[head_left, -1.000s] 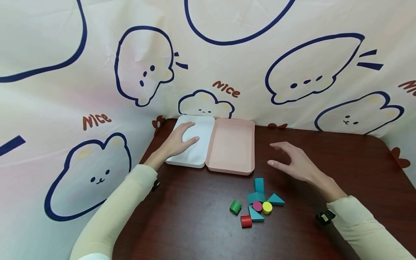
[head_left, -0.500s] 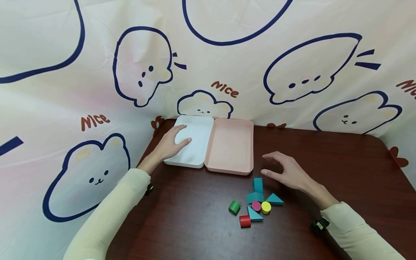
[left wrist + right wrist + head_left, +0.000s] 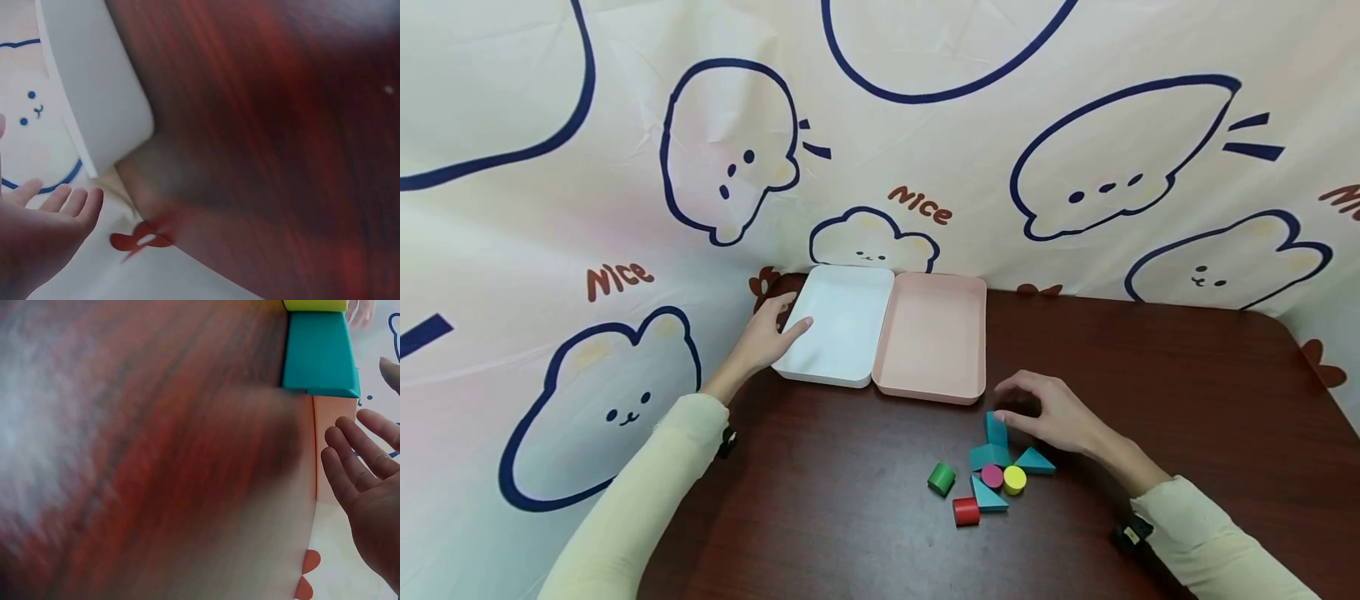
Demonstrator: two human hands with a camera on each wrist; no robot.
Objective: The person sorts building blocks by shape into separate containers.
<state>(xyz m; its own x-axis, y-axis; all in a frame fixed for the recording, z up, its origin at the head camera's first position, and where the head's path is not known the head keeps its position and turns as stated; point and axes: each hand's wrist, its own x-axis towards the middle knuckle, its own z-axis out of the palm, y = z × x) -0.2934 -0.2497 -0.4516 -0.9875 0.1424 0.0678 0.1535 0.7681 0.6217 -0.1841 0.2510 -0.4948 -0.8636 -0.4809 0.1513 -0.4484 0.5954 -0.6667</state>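
My left hand (image 3: 760, 337) is at the left edge of a white tray (image 3: 842, 325), with thumb and forefinger spread over its rim. In the left wrist view, the fingers appear beyond the corner of that tray. My right hand (image 3: 1060, 412) hovers by the toy blocks, its thumb tip overlapping an upright teal block (image 3: 993, 428) in the head view. Its fingers are spread and hold nothing. Close below lie another teal block (image 3: 985, 457), two teal triangular blocks, one of them at the right (image 3: 1034, 461), a magenta cylinder (image 3: 992, 477) and a yellow cylinder (image 3: 1014, 480).
A pink tray (image 3: 932, 342) stands against the white one at the back of the dark wooden table (image 3: 850, 483). Left of the group are a green cylinder (image 3: 942, 478) and a red cylinder (image 3: 966, 512). A printed cloth (image 3: 970, 150) hangs behind the table.
My left hand has drawn back leftward from over the white tray to its edge. The right hand has come down and left to the upright teal block. Blocks and trays stay put.
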